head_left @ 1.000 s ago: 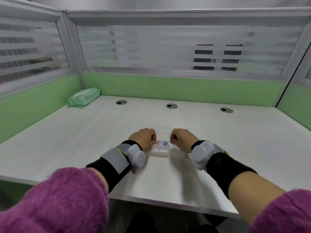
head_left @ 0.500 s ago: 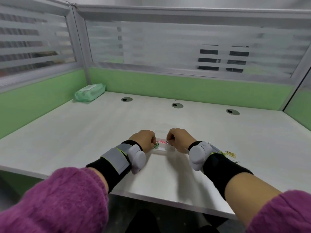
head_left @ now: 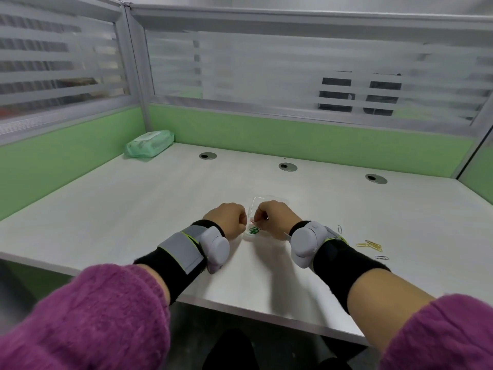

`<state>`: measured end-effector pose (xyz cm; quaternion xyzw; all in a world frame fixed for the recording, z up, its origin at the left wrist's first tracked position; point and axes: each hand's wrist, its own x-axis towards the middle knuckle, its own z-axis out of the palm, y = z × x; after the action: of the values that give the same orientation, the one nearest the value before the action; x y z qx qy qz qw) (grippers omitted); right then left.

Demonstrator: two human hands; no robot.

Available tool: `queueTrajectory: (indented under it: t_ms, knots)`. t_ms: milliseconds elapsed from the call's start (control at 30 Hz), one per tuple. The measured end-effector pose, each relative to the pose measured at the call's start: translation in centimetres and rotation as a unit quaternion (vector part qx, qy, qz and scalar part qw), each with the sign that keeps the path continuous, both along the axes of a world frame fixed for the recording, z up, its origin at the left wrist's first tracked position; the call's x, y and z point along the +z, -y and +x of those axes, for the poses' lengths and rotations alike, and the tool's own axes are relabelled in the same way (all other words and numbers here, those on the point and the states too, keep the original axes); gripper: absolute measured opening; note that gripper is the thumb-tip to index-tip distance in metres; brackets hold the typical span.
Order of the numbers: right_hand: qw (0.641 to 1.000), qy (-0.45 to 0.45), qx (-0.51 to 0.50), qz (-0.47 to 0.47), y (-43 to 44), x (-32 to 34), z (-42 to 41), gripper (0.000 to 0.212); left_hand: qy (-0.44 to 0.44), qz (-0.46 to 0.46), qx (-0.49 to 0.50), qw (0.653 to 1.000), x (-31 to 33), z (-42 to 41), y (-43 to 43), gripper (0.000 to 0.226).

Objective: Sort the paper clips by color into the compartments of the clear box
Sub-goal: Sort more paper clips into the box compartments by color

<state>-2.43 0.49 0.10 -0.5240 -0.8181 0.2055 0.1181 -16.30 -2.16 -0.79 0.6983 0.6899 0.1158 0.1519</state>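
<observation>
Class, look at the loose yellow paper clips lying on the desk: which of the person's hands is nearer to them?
Right. The right hand is at the clear box, with the yellow paper clips off to its right; the left hand lies beyond the box, farther away.

Both hands (head_left: 229, 220) hide most of the clear box (head_left: 254, 233); fingertips curled under, compartment dividers too small to tell.

1. A white wood-grain desk (head_left: 133, 204) spreads under and beyond the hands.
2. Three round cable grommets (head_left: 287, 166) sit in a row well beyond the hands.
3. Green partition panels (head_left: 293, 140) topped with frosted striped glass (head_left: 266, 70) close the desk on the far, left and right sides.
4. A green wet-wipe pack (head_left: 149, 144) lies far left of the hands, in the corner.
</observation>
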Motion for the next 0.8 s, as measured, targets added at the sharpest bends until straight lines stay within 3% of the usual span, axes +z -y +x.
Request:
queueTrajectory:
  t_ms: [133,367,800]
  knots:
    - [1.000,0.021,-0.008,0.001,-0.24,-0.61,-0.76,0.014,0.002,0.005,0.004,1.000,-0.20,-0.62,0.30,0.017]
    - [1.000,0.028,-0.011,0.001,-0.63,-0.60,-0.15,0.026,0.011,0.008,-0.003,1.000,-0.33,-0.18,0.36,0.019]
    - [0.998,0.069,0.001,0.015,-0.23,-0.75,-0.24,0.020,0.006,-0.002,0.002,1.000,-0.70,0.06,0.48,0.021]
